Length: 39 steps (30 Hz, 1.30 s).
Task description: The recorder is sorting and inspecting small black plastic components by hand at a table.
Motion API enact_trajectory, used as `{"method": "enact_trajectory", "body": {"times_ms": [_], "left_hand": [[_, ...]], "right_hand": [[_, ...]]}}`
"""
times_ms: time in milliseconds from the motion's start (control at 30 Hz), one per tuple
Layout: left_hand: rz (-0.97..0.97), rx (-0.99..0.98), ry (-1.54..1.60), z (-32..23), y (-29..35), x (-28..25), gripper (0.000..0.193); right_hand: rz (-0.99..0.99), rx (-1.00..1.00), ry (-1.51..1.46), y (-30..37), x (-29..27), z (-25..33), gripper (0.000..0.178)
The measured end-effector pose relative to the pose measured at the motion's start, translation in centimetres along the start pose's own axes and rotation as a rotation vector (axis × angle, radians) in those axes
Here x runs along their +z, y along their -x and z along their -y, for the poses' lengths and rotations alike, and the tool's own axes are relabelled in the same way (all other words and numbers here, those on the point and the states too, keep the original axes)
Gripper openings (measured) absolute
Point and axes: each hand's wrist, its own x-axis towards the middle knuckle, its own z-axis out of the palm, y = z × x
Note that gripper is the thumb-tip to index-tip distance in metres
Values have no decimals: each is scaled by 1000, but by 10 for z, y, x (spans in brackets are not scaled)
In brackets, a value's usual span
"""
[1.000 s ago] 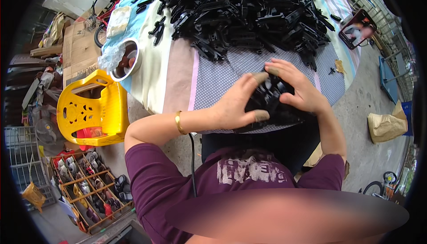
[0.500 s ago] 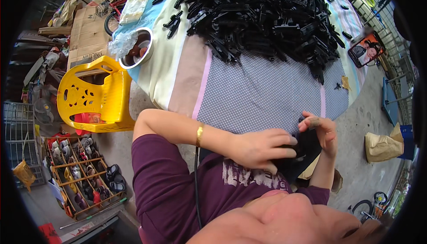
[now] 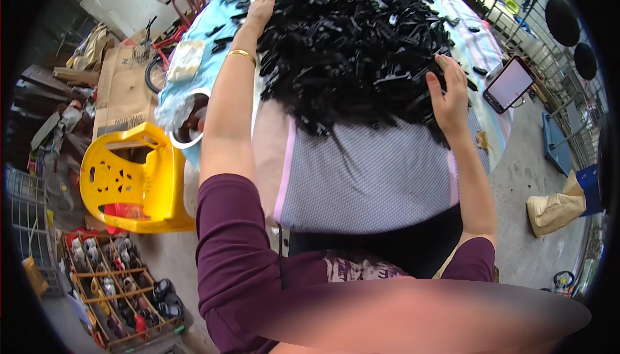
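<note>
Head view: black pieces [image 3: 349, 50] heaped on cloth-covered table [image 3: 368, 186]. Left hand [image 3: 261, 11] at the heap's far left edge, fingers extended, spread and any hold not discernible. Right hand [image 3: 450, 99] at right edge, thumb parted from fingers, gripping nothing visible; fingertip contact unclear.

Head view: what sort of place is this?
Likely a household space doubling as a work area: a shoe rack, a yellow chair, and a cloth-covered table heaped with black pieces.
</note>
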Motion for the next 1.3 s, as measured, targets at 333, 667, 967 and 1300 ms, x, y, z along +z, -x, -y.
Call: {"method": "enact_trajectory", "body": {"times_ms": [333, 667, 967, 1300], "left_hand": [[283, 231, -393, -35, -109, 124, 82], [751, 196, -391, -120, -40, 174, 61], [775, 396, -28, -119, 26, 154, 46], [173, 1073, -488, -131, 165, 162, 45]], "right_hand": [[121, 195, -34, 9, 11, -17, 56], [97, 266, -172, 10, 17, -17, 65], [34, 131, -27, 12, 21, -7, 73], [-50, 127, 68, 20, 23, 10, 79]]}}
